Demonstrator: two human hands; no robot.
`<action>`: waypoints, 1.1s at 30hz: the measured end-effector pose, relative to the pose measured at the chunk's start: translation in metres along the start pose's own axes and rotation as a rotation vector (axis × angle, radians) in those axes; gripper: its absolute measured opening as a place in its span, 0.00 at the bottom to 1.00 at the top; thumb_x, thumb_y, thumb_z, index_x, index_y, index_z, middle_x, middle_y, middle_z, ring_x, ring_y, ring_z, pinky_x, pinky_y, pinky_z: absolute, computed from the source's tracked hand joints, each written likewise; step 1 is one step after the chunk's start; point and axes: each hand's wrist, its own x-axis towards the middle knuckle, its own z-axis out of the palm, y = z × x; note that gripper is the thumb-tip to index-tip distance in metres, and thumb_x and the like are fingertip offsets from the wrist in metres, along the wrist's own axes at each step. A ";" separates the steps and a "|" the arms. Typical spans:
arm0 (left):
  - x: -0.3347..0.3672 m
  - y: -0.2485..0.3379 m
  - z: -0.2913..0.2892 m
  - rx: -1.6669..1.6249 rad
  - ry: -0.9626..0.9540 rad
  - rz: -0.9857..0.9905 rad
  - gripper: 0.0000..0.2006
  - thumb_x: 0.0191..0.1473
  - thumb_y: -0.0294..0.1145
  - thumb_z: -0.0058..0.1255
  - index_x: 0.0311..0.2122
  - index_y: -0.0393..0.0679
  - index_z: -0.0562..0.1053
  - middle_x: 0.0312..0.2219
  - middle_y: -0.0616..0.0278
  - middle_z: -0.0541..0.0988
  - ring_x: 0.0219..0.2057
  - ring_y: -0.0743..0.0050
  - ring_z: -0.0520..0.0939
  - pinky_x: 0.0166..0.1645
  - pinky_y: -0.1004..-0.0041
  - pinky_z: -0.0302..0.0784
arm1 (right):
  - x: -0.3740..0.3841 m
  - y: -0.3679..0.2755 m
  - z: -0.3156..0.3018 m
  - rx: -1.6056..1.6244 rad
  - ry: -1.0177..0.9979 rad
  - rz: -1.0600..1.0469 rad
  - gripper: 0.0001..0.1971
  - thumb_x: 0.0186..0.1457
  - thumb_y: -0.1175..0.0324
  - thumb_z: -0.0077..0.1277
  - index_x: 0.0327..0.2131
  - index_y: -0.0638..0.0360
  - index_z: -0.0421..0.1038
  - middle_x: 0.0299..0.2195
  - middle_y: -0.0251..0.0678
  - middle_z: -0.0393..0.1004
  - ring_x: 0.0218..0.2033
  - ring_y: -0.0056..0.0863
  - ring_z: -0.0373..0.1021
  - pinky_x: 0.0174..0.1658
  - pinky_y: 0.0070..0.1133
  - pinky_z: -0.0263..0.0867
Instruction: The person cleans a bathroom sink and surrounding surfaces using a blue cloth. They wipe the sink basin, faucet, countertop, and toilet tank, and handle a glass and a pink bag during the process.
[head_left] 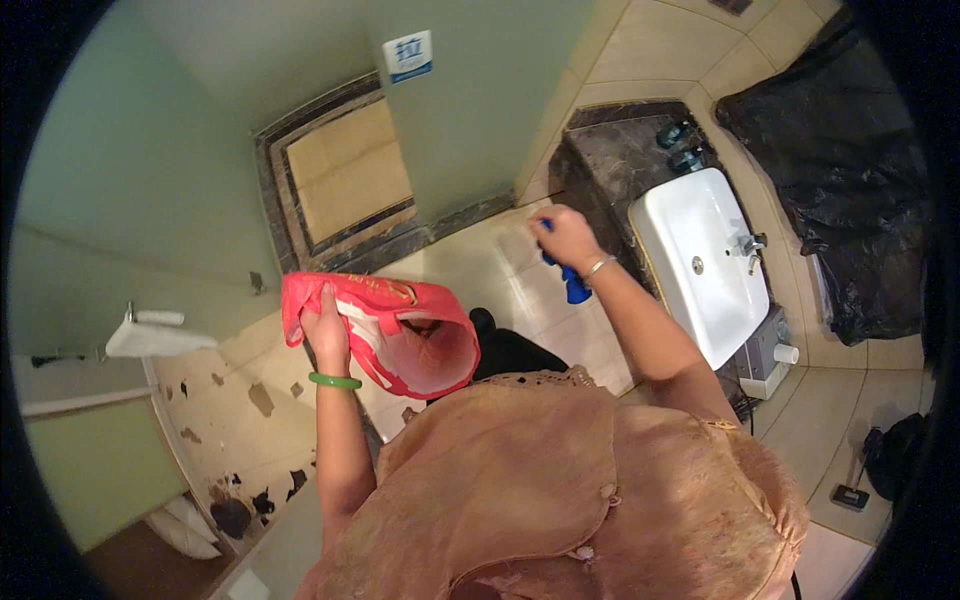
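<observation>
My left hand [326,328], below a green bangle's wrist, is closed on the side of a red bag [433,305] with gold printing. The bag's wide mouth faces toward me, and something dark shows inside that I cannot make out. Out to the right, my right hand [567,240] is closed around a blue crumpled thing [577,288] that hangs below the fingers. Its kind is unclear. A gap of floor separates the two hands, and the right one is nearest to the dark stone counter.
A white basin [690,255] with a tap stands to the right on a dark counter [625,150], beside two bottles [685,158]. Black plastic sheeting [840,190] covers part of the right wall. Frosted glass panels [480,100] rise ahead. White towels [160,338] hang at left.
</observation>
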 end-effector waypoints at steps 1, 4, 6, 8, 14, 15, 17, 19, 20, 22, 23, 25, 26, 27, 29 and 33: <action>-0.001 0.002 0.005 0.037 -0.051 -0.001 0.09 0.62 0.30 0.46 0.33 0.36 0.74 0.27 0.68 0.76 0.29 0.80 0.74 0.34 0.72 0.71 | 0.009 0.027 -0.016 0.045 0.000 0.154 0.15 0.54 0.55 0.53 0.36 0.56 0.79 0.37 0.47 0.77 0.39 0.46 0.74 0.43 0.35 0.70; 0.009 0.000 0.024 0.170 -0.184 0.044 0.11 0.63 0.31 0.46 0.31 0.36 0.73 0.25 0.70 0.74 0.26 0.81 0.72 0.32 0.71 0.69 | 0.052 0.106 -0.060 -0.105 0.268 0.205 0.15 0.54 0.54 0.54 0.34 0.56 0.80 0.35 0.48 0.77 0.38 0.47 0.74 0.44 0.37 0.70; 0.011 0.006 0.043 0.213 -0.194 -0.023 0.12 0.63 0.32 0.46 0.29 0.37 0.73 0.24 0.70 0.73 0.25 0.82 0.70 0.29 0.71 0.68 | 0.094 0.153 -0.097 -0.144 0.406 0.192 0.15 0.53 0.53 0.54 0.34 0.55 0.80 0.36 0.48 0.77 0.40 0.46 0.74 0.46 0.36 0.70; 0.018 0.002 0.069 0.189 -0.076 0.085 0.13 0.62 0.31 0.46 0.27 0.38 0.73 0.22 0.71 0.72 0.23 0.82 0.69 0.27 0.71 0.66 | 0.119 0.166 -0.125 -0.217 0.346 0.278 0.30 0.52 0.49 0.55 0.55 0.53 0.67 0.57 0.51 0.62 0.47 0.49 0.71 0.51 0.35 0.68; 0.050 -0.020 0.150 -0.008 -0.318 -0.087 0.09 0.63 0.31 0.46 0.32 0.38 0.73 0.28 0.67 0.76 0.28 0.80 0.74 0.34 0.75 0.70 | 0.105 0.080 -0.078 -0.001 -0.051 -0.128 0.32 0.41 0.49 0.63 0.46 0.62 0.71 0.47 0.46 0.71 0.49 0.44 0.67 0.53 0.33 0.64; 0.053 -0.019 0.160 -0.048 -0.322 -0.113 0.10 0.63 0.32 0.46 0.32 0.39 0.72 0.28 0.68 0.76 0.28 0.80 0.74 0.34 0.75 0.70 | 0.083 0.041 -0.058 0.291 -0.193 -0.269 0.37 0.42 0.46 0.63 0.51 0.63 0.68 0.50 0.46 0.68 0.52 0.44 0.66 0.55 0.34 0.63; 0.045 -0.006 0.202 0.028 -0.308 -0.108 0.10 0.63 0.32 0.46 0.31 0.39 0.71 0.27 0.68 0.75 0.27 0.80 0.72 0.32 0.75 0.69 | 0.047 0.031 0.022 0.402 -0.337 -0.704 0.42 0.45 0.53 0.63 0.60 0.62 0.57 0.57 0.50 0.61 0.58 0.44 0.61 0.53 0.35 0.65; 0.037 0.007 0.228 0.035 -0.340 -0.142 0.11 0.63 0.33 0.46 0.30 0.39 0.70 0.27 0.68 0.74 0.26 0.81 0.71 0.31 0.75 0.69 | 0.015 0.007 0.040 0.090 -0.312 -0.527 0.35 0.49 0.62 0.57 0.60 0.62 0.57 0.53 0.52 0.63 0.52 0.48 0.66 0.45 0.36 0.69; 0.034 0.015 0.235 0.007 -0.397 -0.177 0.11 0.63 0.33 0.46 0.30 0.39 0.70 0.26 0.69 0.73 0.26 0.81 0.70 0.31 0.75 0.68 | 0.012 -0.001 0.034 0.068 -0.248 -0.423 0.33 0.49 0.65 0.54 0.59 0.62 0.58 0.50 0.51 0.65 0.49 0.48 0.68 0.43 0.35 0.70; 0.041 0.016 0.252 -0.037 -0.492 -0.176 0.12 0.63 0.34 0.46 0.29 0.39 0.69 0.25 0.69 0.72 0.26 0.81 0.69 0.30 0.75 0.68 | 0.012 -0.014 0.023 0.034 -0.111 -0.217 0.29 0.50 0.69 0.49 0.58 0.61 0.60 0.45 0.50 0.68 0.42 0.48 0.71 0.38 0.35 0.71; 0.051 0.004 0.262 -0.061 -0.516 -0.141 0.12 0.63 0.34 0.46 0.28 0.39 0.69 0.25 0.69 0.72 0.26 0.81 0.69 0.30 0.74 0.68 | 0.017 -0.018 0.019 0.029 0.045 -0.252 0.28 0.50 0.71 0.49 0.57 0.61 0.60 0.42 0.48 0.69 0.39 0.47 0.72 0.37 0.35 0.71; 0.054 0.004 0.276 -0.048 -0.617 -0.086 0.13 0.63 0.35 0.46 0.28 0.39 0.69 0.24 0.69 0.72 0.26 0.81 0.69 0.30 0.74 0.68 | 0.023 -0.016 0.001 0.007 0.354 -0.288 0.26 0.51 0.73 0.47 0.56 0.60 0.62 0.36 0.44 0.71 0.33 0.45 0.73 0.35 0.34 0.70; 0.047 0.016 0.285 -0.014 -0.693 -0.065 0.13 0.63 0.35 0.46 0.27 0.39 0.69 0.24 0.69 0.73 0.26 0.81 0.69 0.31 0.74 0.68 | 0.021 -0.011 -0.009 -0.023 0.320 -0.300 0.25 0.51 0.69 0.48 0.55 0.59 0.64 0.32 0.45 0.73 0.33 0.43 0.73 0.35 0.34 0.70; 0.043 0.028 0.291 0.015 -0.758 -0.033 0.13 0.63 0.35 0.46 0.27 0.39 0.69 0.24 0.69 0.73 0.26 0.81 0.70 0.31 0.74 0.68 | 0.017 -0.010 -0.011 -0.012 0.299 -0.269 0.26 0.51 0.67 0.49 0.56 0.58 0.63 0.32 0.46 0.73 0.33 0.43 0.73 0.34 0.34 0.70; 0.043 0.039 0.300 -0.032 -0.803 -0.013 0.12 0.63 0.34 0.46 0.29 0.38 0.71 0.25 0.68 0.74 0.27 0.82 0.71 0.31 0.74 0.68 | 0.014 -0.010 -0.017 0.010 0.257 -0.217 0.28 0.51 0.63 0.50 0.57 0.56 0.62 0.33 0.48 0.74 0.33 0.43 0.74 0.32 0.35 0.69; 0.055 0.059 0.288 -0.039 -0.955 0.034 0.10 0.63 0.33 0.45 0.35 0.37 0.73 0.27 0.66 0.76 0.28 0.80 0.75 0.32 0.74 0.72 | 0.014 -0.077 -0.048 -0.104 -0.019 0.048 0.33 0.54 0.59 0.51 0.62 0.51 0.55 0.38 0.51 0.76 0.37 0.48 0.73 0.33 0.38 0.68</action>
